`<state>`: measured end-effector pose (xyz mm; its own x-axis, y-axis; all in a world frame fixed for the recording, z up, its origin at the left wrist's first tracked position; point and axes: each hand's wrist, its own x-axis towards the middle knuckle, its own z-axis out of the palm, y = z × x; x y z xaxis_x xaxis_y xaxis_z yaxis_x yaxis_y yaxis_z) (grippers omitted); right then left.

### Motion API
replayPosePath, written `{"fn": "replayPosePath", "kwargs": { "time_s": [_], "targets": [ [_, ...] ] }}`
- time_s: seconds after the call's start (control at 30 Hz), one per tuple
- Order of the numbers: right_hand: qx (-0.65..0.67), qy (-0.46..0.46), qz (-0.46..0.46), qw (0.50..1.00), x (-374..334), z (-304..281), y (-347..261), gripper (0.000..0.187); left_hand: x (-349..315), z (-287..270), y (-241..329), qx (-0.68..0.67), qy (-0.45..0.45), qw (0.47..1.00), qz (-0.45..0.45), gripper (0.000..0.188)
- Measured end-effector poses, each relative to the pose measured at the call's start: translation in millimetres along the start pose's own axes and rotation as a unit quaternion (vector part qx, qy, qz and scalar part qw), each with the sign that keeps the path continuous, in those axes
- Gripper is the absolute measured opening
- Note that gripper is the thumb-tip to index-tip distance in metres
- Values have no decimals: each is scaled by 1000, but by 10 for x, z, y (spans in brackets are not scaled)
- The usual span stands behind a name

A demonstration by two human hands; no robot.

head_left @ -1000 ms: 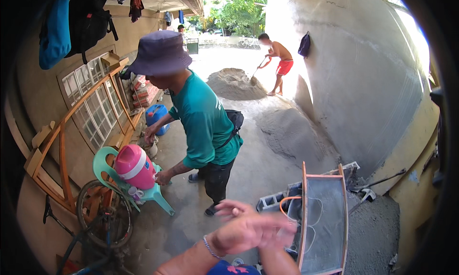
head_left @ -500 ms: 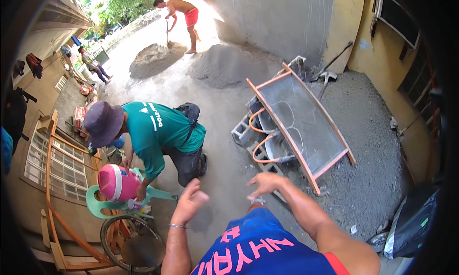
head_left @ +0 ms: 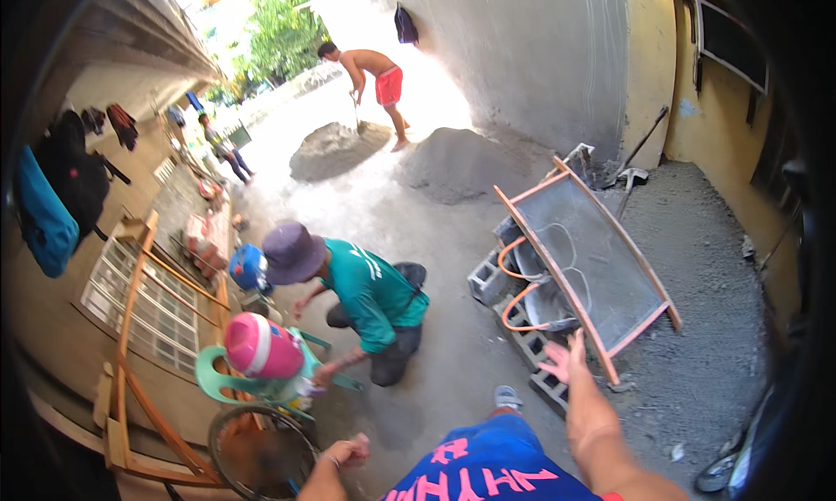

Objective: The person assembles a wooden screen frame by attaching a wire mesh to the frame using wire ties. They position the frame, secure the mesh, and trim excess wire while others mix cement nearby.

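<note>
My right hand (head_left: 564, 358) stretches forward with its fingers spread and nothing in it. It is beside the lower corner of a wooden-framed mesh screen (head_left: 601, 248), which leans over dark tubs with orange rims (head_left: 514, 314). Whether the fingers touch the frame I cannot tell. Low in the picture, my left hand (head_left: 350, 450) is loosely curled with nothing visible in it, near a bicycle wheel (head_left: 305, 440). Ahead of that hand, a co-worker in a green shirt (head_left: 370, 292) crouches beside a pink and white drink cooler (head_left: 261, 346) on a light green plastic chair (head_left: 209, 375).
Grey hollow blocks (head_left: 522, 340) lie under the screen's near side. Two mounds, one of sand (head_left: 335, 151) and one of grey material (head_left: 461, 163), rise farther off. A person in red shorts (head_left: 374, 70) works there with a long tool. Wooden frames (head_left: 131, 370) lean at the left wall.
My view has shifted forward and left. My right hand has swung out toward the screen, while the left has dropped lower and curled. The co-worker has sunk lower beside the cooler.
</note>
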<state>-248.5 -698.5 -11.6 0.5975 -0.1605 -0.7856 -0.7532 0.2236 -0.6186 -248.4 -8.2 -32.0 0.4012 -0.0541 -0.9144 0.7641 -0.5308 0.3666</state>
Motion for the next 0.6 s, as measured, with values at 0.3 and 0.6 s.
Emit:
{"fn": "replayPosePath", "kwargs": {
  "time_s": [0.3, 0.6],
  "targets": [
    [-171, 62, 90, 979, -579, -217, 10, 64, 426, 169, -741, 320, 71, 929, 173, 47],
    [-199, 219, 31, 955, -452, -157, -387, 57, 634, 158, -658, -92, 107, 989, 43, 61]
  ]
}}
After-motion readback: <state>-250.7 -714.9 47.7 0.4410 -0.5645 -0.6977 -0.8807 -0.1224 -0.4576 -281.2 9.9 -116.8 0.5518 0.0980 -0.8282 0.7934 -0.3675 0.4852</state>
